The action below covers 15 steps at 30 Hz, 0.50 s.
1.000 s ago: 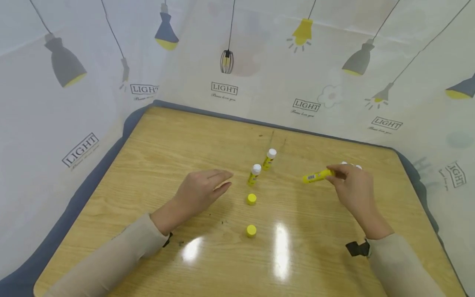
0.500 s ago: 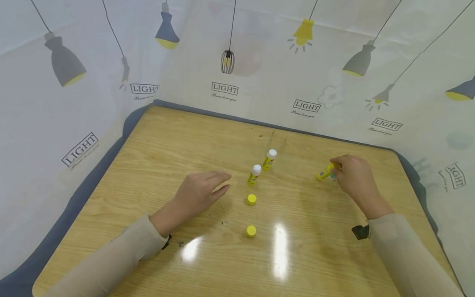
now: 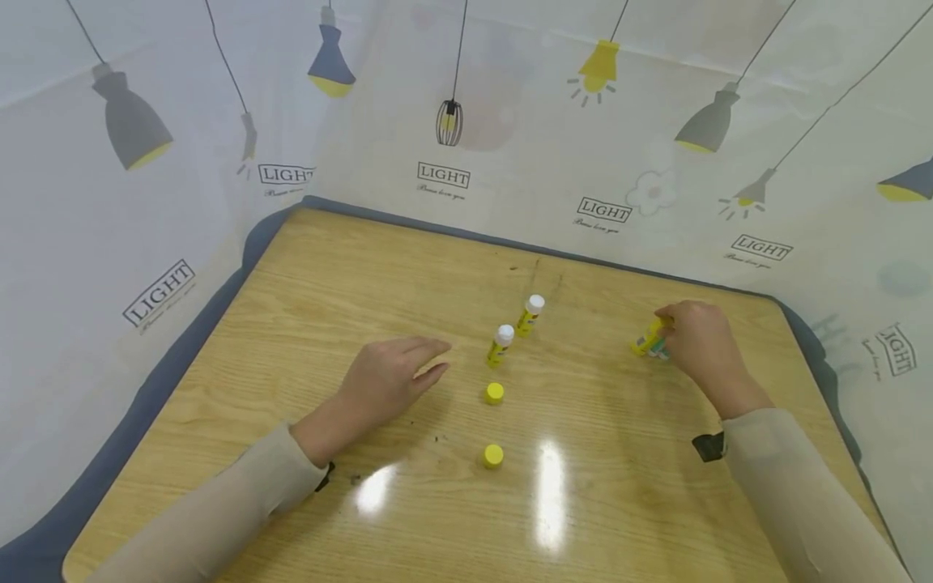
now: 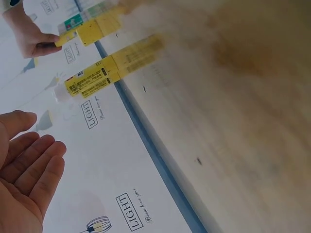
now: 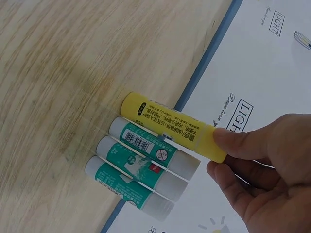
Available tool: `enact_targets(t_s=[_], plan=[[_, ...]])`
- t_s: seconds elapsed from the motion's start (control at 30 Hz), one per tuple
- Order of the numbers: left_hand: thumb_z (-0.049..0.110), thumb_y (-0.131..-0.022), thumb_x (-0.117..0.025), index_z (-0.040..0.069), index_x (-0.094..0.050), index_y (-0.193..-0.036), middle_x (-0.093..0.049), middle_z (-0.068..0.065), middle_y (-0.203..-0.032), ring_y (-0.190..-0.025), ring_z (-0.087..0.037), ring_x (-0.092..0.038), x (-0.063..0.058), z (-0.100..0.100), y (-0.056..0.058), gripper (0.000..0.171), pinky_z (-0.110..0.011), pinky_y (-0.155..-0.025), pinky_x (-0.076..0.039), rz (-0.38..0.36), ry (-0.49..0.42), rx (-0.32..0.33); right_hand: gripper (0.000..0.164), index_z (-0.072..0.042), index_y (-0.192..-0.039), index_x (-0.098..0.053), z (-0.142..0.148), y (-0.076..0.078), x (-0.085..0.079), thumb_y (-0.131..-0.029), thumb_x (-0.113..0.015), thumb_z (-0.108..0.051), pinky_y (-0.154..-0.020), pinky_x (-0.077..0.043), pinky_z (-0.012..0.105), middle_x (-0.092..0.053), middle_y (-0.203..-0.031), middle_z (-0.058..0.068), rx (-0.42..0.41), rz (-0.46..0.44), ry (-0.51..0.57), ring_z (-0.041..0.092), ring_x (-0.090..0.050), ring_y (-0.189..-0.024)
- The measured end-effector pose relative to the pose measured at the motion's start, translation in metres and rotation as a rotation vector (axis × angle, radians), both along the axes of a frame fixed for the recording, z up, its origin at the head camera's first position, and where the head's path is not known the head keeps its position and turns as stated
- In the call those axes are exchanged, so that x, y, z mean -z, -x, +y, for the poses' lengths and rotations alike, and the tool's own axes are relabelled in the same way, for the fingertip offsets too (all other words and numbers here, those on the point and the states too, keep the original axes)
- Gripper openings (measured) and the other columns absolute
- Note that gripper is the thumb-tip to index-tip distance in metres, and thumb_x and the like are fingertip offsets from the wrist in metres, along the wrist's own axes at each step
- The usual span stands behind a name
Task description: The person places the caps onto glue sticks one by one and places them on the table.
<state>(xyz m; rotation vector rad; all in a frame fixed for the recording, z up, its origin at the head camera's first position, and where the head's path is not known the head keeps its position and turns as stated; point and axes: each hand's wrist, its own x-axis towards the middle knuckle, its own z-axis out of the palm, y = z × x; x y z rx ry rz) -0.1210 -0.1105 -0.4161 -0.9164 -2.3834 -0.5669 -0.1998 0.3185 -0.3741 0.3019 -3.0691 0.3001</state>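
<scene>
Head: near the wood-grained desk's (image 3: pixel 350 275) right edge, a cylindrical yellow glue stick (image 3: pixel 646 338) is pinched by the right hand (image 3: pixel 700 342). Left wrist: the left hand (image 4: pixel 26 182) is relaxed. Right wrist: three green glue sticks (image 5: pixel 141 167) are aligned alongside.

The wood-grain table (image 3: pixel 328 275) has rounded corners. A pale backdrop (image 3: pixel 372 129), printed with pendant lamps (image 3: pixel 137 121) and framed LIGHT lettering (image 3: pixel 444 176), encloses its left, far and right sides. A dark blue band (image 3: pixel 112 461) borders these edges. Two bright reflections (image 3: pixel 550 494) mark the near half.
</scene>
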Motion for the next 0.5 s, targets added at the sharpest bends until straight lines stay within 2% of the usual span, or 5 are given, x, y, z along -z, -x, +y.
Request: enact_targets(t_s=[0.13,0.37,0.5], plan=[[0.021,-0.082,-0.073,0.01,-0.07,-0.105,-0.07,-0.003,-0.097,-0.082,-0.014,-0.067,-0.0004,-0.0004,0.0003,0.026,-0.028,-0.065,-0.056,0.009,-0.006,0.0,0.028,0.007,-0.11,-0.063,0.0015,0.0022,0.0006,-0.083,-0.062,0.003,-0.083,-0.044,0.058,-0.06,-0.111,0.027,0.011,-0.009,-0.026,0.045,-0.052,-0.101],[0.02,-0.08,-0.074,0.01,-0.07,-0.103,-0.07,-0.002,-0.094,-0.08,-0.013,-0.067,-0.0008,0.0,-0.0008,0.026,-0.027,-0.064,-0.056,0.003,-0.012,0.003,0.029,0.006,-0.109,-0.064,0.002,0.0038,-0.0003,-0.081,-0.064,0.0,-0.083,-0.043,0.058,-0.061,-0.108,0.027,0.014,0.014,-0.059,0.045,-0.052,-0.099],[0.02,-0.08,-0.074,0.01,-0.07,-0.104,-0.07,-0.002,-0.095,-0.08,-0.013,-0.067,-0.0006,0.0,-0.0014,0.026,-0.026,-0.064,-0.056,-0.003,-0.014,0.0,0.029,0.006,-0.109,-0.064,0.0036,0.0045,-0.0013,-0.081,-0.062,-0.002,-0.07,-0.045,0.05,-0.062,-0.105,0.026,-0.002,0.031,-0.071,0.036,-0.054,-0.083]])
